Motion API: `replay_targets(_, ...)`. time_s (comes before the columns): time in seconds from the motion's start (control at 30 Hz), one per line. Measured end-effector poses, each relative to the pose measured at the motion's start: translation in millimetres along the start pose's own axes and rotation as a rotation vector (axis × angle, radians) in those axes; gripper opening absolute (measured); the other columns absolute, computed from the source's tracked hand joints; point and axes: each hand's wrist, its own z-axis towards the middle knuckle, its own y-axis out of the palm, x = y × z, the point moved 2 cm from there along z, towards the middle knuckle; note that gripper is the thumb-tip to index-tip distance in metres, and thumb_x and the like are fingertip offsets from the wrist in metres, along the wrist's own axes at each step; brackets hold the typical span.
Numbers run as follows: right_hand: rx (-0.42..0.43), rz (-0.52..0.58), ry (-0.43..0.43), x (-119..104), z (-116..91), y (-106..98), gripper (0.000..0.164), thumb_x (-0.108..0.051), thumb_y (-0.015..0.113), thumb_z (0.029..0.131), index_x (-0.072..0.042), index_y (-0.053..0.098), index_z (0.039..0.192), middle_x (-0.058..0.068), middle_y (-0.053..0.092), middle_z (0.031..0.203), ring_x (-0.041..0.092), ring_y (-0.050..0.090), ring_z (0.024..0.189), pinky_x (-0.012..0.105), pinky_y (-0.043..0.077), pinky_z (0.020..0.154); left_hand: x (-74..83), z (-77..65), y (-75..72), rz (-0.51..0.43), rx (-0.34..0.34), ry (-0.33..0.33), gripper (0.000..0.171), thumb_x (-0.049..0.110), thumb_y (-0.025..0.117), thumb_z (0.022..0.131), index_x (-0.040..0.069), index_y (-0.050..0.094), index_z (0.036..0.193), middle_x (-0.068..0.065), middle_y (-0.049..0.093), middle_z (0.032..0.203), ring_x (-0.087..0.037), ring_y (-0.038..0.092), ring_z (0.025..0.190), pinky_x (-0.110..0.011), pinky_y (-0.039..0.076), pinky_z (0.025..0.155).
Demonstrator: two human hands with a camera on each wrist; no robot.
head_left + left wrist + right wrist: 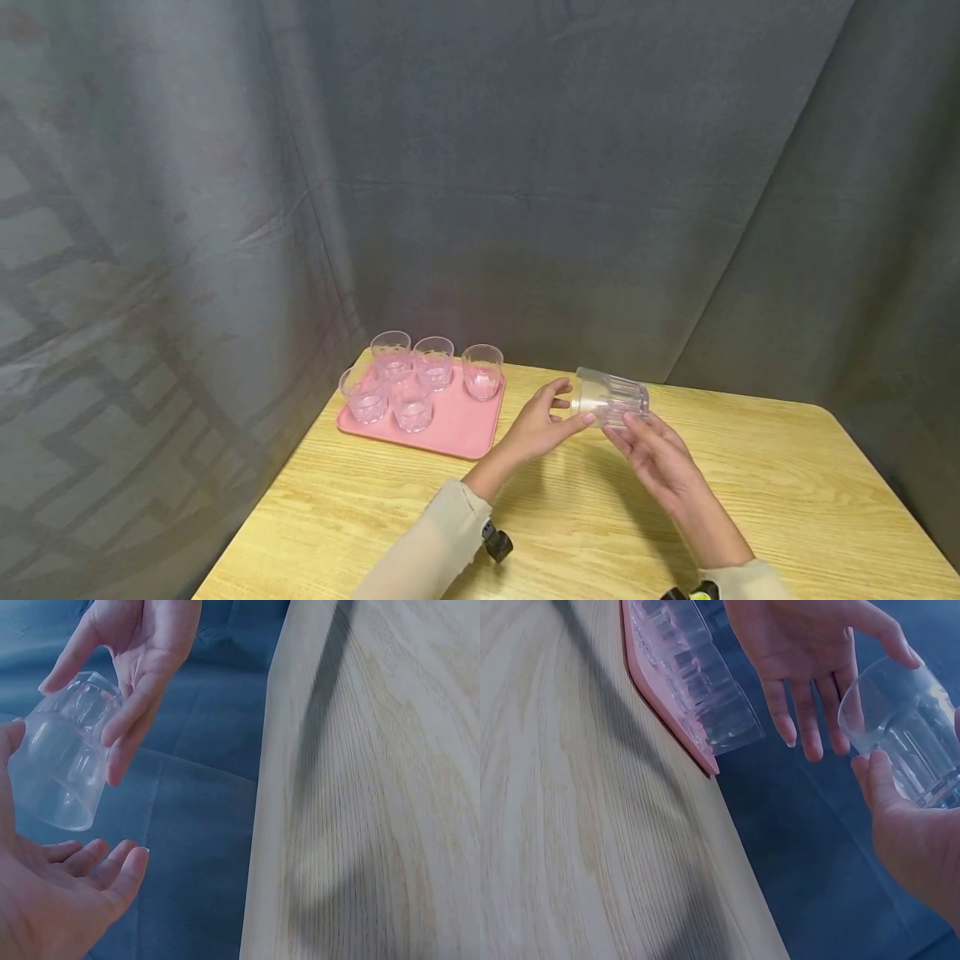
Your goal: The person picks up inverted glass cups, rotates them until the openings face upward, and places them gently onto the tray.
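Observation:
A clear fluted drinking glass is held tilted on its side above the table, its mouth toward the left hand. My right hand grips it near the base, thumb on one side and fingers on the other, as the right wrist view of the glass shows too. My left hand is at the mouth end, its thumb reaching the rim. In the left wrist view, the other fingers of the left hand are spread and apart from the glass.
A pink tray lies at the far left of the wooden table. Several similar clear glasses stand upright on it, one glass at its right back corner. Grey curtains hang behind the table and along its left side.

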Motion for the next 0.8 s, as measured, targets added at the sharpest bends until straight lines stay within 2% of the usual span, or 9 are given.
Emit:
replay_targets(0.27, -0.035, -0.018, 0.006, 7, 4, 6, 0.034, -0.001, 0.039, 0.108, -0.013, 0.061, 0.131, 0.003, 0.066, 0.13, 0.015, 0.065, 0.119, 0.031, 0.045, 0.108, -0.3, -0.7, -2.7, -0.052, -0.002, -0.026, 0.079, 0.043, 0.073, 0.09, 0.01, 0.039, 0.154, -0.006, 0.054, 0.147, -0.026, 0.057, 0.127, -0.03, 0.053, 0.095)
replay_targets(0.53, 0.041, -0.07, 0.026, 15, 7, 16, 0.028, -0.005, 0.043, 0.108, -0.014, 0.054, 0.133, -0.001, 0.065, 0.131, 0.012, 0.064, 0.119, 0.029, 0.045, 0.108, -0.1, -1.7, -10.2, -0.044, 0.025, -0.021, 0.083, 0.043, 0.075, 0.088, 0.006, 0.04, 0.153, -0.01, 0.058, 0.14, -0.022, 0.059, 0.121, -0.03, 0.054, 0.092)
replay_targets(0.8, 0.092, -0.098, 0.039, 23, 14, 25, 0.022, -0.01, 0.047, 0.108, -0.014, 0.057, 0.127, -0.002, 0.066, 0.125, 0.01, 0.065, 0.115, 0.028, 0.046, 0.107, 1.0, -4.9, -22.6, 0.003, 0.075, 0.007, 0.082, 0.046, 0.074, 0.087, 0.003, 0.043, 0.151, -0.011, 0.062, 0.132, -0.018, 0.061, 0.113, -0.036, 0.052, 0.096)
